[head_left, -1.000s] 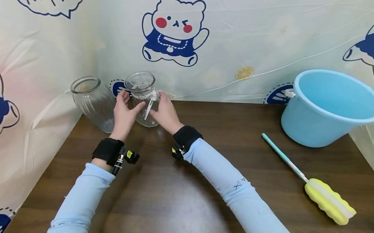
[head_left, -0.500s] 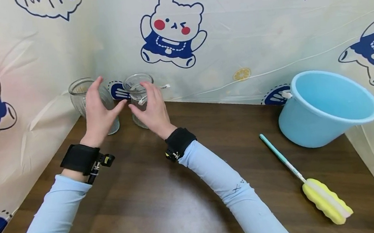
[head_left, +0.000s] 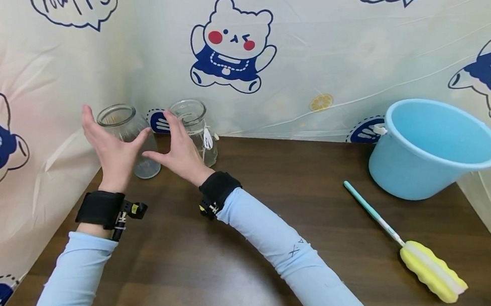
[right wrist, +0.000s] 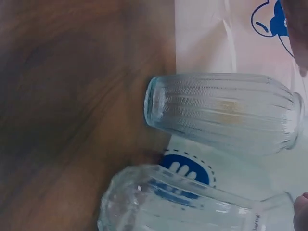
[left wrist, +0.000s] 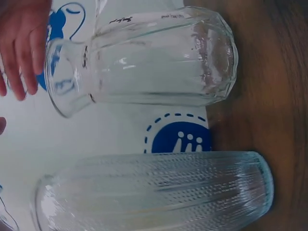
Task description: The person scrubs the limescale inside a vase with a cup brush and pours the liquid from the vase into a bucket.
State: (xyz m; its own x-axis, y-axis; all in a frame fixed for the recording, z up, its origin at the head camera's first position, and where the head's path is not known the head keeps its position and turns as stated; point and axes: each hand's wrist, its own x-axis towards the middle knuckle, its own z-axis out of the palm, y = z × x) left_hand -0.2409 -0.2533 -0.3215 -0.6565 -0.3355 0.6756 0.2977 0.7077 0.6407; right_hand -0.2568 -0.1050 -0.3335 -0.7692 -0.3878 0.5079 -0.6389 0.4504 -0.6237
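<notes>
Two glass vases stand upright at the back left of the wooden table. The ribbed vase is on the left. A smoother, faceted vase with a flared lip and a white tag at its neck stands to its right. My left hand, thumb and fingers spread, is on the near left side of the ribbed vase and overlaps it in the head view. My right hand is spread in front of the gap between the vases, thumb toward the ribbed one. Both hands hold nothing.
A light blue bucket stands at the back right. In front of it lies a sponge brush with a yellow head and a teal handle. A patterned sheet hangs behind the table and along its sides.
Both hands have left the tagged vase and shifted left, the left hand first, to the ribbed vase. The tag on the vase's neck swung and hangs down again.
</notes>
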